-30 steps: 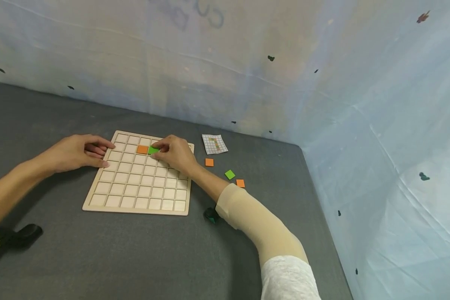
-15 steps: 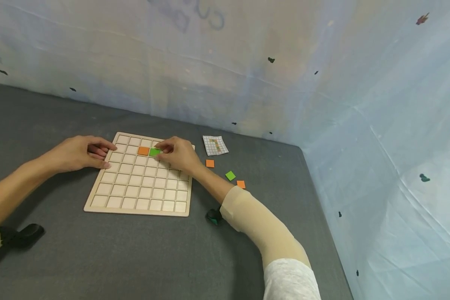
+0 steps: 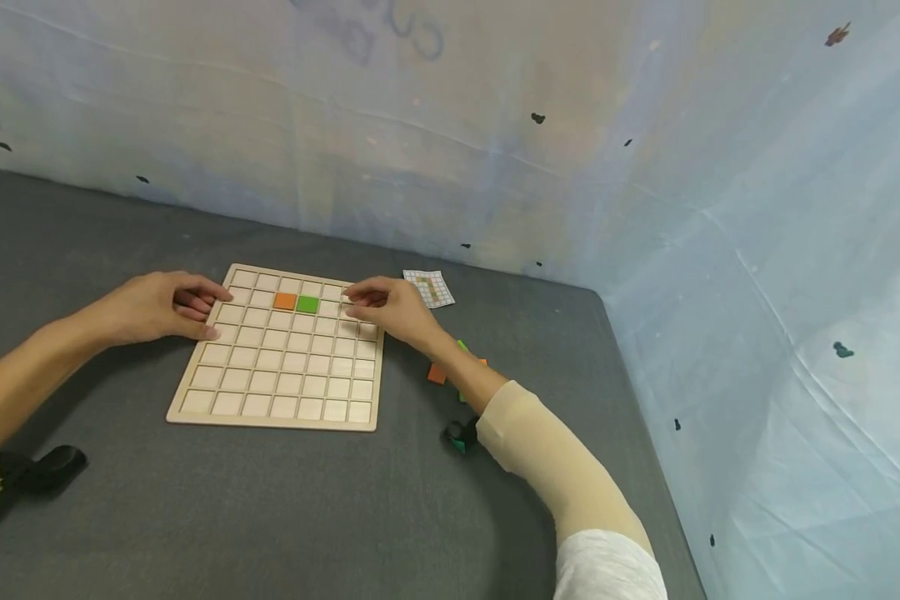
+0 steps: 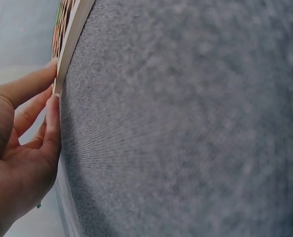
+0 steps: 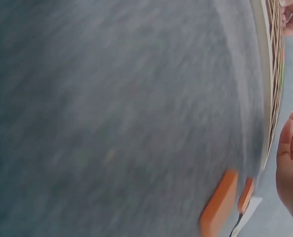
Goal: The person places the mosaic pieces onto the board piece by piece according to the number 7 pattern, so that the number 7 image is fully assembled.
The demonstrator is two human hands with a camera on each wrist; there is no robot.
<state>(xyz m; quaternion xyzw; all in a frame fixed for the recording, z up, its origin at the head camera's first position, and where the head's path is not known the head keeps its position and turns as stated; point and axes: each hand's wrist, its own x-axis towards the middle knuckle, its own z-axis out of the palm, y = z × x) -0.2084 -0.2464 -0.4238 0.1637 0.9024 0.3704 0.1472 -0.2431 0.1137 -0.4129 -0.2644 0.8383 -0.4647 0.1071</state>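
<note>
A pale wooden grid board lies on the grey table. Side by side in two of its squares sit an orange tile and a green tile. My left hand touches the board's left edge with thumb and index finger spread apart; the left wrist view shows these fingertips against the rim. Over the board's upper right part hovers my right hand, fingers loosely bent, with nothing seen between them. In the right wrist view this hand is partly cut off by the frame.
A small printed card with a coloured grid pattern lies beyond my right hand. Loose orange tiles and green tiles lie right of the board, partly hidden by my forearm. Pale cloth walls bound the table.
My right hand has let go of the green tile, which stays beside the orange one, and has moved right. My left hand stays at the board's edge.
</note>
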